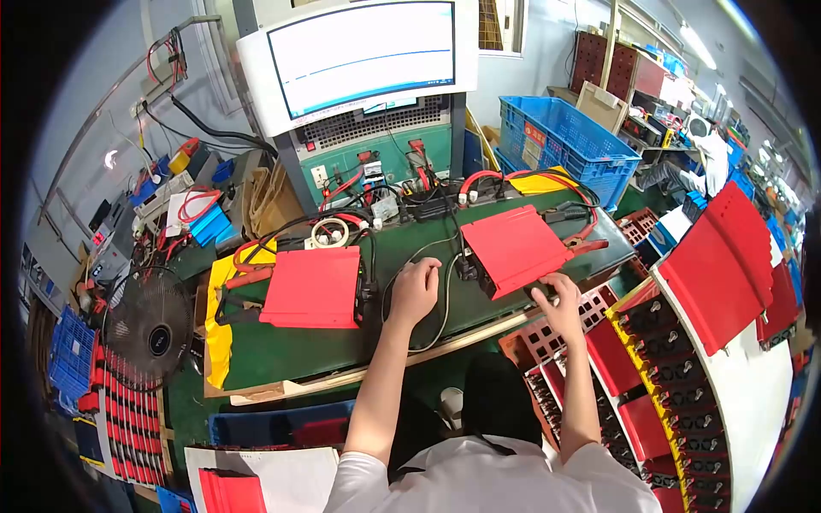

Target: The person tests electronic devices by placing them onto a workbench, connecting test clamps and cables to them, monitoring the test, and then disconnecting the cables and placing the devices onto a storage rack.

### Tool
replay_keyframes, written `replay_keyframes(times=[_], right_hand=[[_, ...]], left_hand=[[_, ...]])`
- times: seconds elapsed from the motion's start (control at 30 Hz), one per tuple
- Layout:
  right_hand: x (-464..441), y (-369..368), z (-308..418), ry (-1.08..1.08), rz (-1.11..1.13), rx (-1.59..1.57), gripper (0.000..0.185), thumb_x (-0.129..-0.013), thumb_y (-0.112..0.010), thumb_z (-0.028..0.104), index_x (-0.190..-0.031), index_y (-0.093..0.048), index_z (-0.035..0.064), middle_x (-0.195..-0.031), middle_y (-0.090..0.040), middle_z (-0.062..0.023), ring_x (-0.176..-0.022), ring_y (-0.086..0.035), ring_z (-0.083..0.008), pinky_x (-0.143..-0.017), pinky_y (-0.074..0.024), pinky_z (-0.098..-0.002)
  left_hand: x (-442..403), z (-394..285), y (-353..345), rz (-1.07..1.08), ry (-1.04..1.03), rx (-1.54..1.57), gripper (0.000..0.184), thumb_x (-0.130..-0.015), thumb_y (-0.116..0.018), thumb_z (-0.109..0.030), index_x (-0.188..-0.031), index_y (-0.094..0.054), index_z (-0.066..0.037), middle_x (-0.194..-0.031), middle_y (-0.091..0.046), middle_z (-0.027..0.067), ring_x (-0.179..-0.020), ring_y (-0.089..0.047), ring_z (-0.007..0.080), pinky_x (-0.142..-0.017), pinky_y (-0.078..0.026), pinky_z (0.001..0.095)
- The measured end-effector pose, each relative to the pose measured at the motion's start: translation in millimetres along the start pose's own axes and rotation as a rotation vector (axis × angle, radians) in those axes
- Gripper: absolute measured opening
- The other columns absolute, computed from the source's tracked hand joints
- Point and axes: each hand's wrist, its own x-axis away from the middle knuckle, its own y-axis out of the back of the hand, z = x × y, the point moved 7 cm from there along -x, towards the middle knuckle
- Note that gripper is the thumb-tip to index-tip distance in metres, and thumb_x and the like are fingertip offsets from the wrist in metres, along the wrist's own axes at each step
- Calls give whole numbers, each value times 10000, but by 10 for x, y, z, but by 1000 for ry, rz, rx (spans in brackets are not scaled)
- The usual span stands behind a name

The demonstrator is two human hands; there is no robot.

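Note:
My left hand (415, 292) is curled over a dark patch on the green bench mat, between two red box-shaped devices. A thin grey cable loops around it, and whatever lies under the fingers is hidden. My right hand (561, 304) is open, thumb and fingers apart, at the front right corner of the right red device (516, 248); I cannot tell whether it touches. The left red device (312, 288) lies flat, with black plugs at its right side. A red clamp (587, 246) sits beside the right device.
Behind the devices stands a monitor (363, 56) above a panel with red and black cables. A blue crate (564, 141) is at the back right. Racks of red devices (718, 265) flank my right side. A black fan (150, 329) stands left. Another person (708, 158) sits far right.

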Motion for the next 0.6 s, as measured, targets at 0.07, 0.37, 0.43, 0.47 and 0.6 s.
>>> replay_keyframes(times=[0.07,0.37,0.43,0.47,0.6], right_hand=[[127,31,49,-64,43,106,549,-867,-843,375,-1310,-645,119,-1457,-551,-104,-1417,-470,-314,-1211,-253,-528],[267,-80,149,-13,25,190,862,-791,-906,305,-1511,-472,114,-1609,-407,-172,-1545,-316,-411,-1221,-277,-579],[279,-86,154,-3,16,179,854,-801,-899,275,-1520,-467,112,-1620,-398,-176,-1548,-313,-414,-1214,-295,-575],[286,-89,148,-3,20,174,839,-811,-890,261,-1521,-468,107,-1624,-395,-176,-1547,-315,-416,-1212,-301,-573],[284,-84,103,6,17,155,790,-828,-873,207,-1507,-486,89,-1630,-385,-181,-1538,-324,-435,-1217,-325,-559]], left_hand=[[-22,-77,41,2,51,83,108,-998,-644,-110,-1083,-700,-75,-825,-670,118,-781,-651,304,-737,-530,426],[-361,-558,1027,-80,-48,51,107,-1010,-661,-83,-1103,-716,-87,-941,-709,93,-835,-658,238,-747,-523,357],[-497,-203,1238,-122,-35,105,144,-1024,-655,-79,-1158,-702,-54,-873,-679,57,-786,-656,143,-719,-520,289],[-562,-105,1357,-138,4,47,125,-1024,-651,-87,-1131,-708,-57,-867,-691,70,-775,-647,171,-719,-513,316],[-769,580,1606,-126,103,-33,130,-1037,-626,-132,-1098,-711,-54,-762,-671,63,-675,-606,180,-653,-490,337]])
